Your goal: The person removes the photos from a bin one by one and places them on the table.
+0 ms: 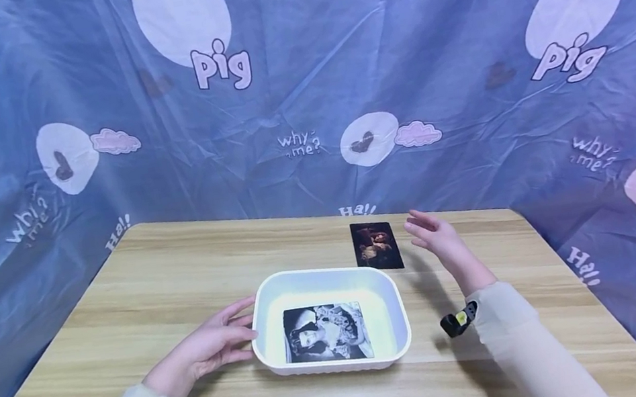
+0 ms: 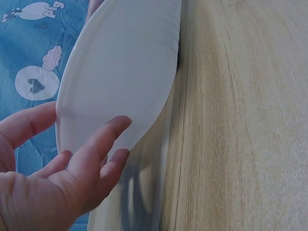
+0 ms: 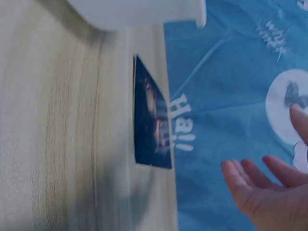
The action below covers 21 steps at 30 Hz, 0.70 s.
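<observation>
A white plastic tub (image 1: 321,279) with rounded corners stands on the table, and a black-and-white picture card (image 1: 326,334) lies flat inside it. My left hand (image 1: 216,343) is at the tub's left end, fingers spread and fingertips right at its wall; in the left wrist view the fingers (image 2: 108,137) overlap the tub's side. Behind the tub, a dark picture card (image 1: 376,246) with a figure on it lies on the wood. Just right of that card my right hand (image 1: 436,236) hovers with relaxed fingers, holding nothing; the right wrist view shows it apart from the card (image 3: 151,120).
The wooden table (image 1: 181,265) ends at a back edge close behind the dark card. A blue curtain (image 1: 303,92) printed with pigs, hearts and words hangs behind and on both sides. Each wrist wears a small black camera.
</observation>
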{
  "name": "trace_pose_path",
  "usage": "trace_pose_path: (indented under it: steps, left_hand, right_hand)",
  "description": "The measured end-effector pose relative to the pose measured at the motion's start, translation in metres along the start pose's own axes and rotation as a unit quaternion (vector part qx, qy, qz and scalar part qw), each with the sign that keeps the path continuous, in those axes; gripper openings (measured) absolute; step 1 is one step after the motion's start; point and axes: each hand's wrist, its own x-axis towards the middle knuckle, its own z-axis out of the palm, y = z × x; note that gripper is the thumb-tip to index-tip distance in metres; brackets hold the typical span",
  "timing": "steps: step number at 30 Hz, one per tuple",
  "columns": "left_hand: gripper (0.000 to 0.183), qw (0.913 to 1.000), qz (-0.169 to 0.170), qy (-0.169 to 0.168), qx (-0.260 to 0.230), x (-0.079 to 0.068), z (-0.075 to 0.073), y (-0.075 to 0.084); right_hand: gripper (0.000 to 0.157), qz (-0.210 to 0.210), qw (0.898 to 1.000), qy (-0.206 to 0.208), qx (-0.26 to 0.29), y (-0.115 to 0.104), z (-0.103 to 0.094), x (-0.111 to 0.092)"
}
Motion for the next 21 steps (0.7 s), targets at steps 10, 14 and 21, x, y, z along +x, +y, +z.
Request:
trace_pose_path:
  steps: [10,14,21]
  left_hand:
    - [0.086,1.0,0.0,0.002,0.002,-0.001,0.0,-0.001]
    - [0.087,1.0,0.0,0.004,0.005,-0.001,0.001,-0.001]
    - [0.087,1.0,0.002,0.001,0.007,-0.001,0.001,-0.002]
  right_hand:
    - [0.058,-0.098,0.987,-0.116,-0.05,-0.004,0.029,-0.021]
    - [0.056,-0.111,0.973,-0.196,-0.048,-0.007,0.05,-0.03]
    - [0.058,-0.133,0.938,-0.295,-0.129,-0.006,0.081,-0.042]
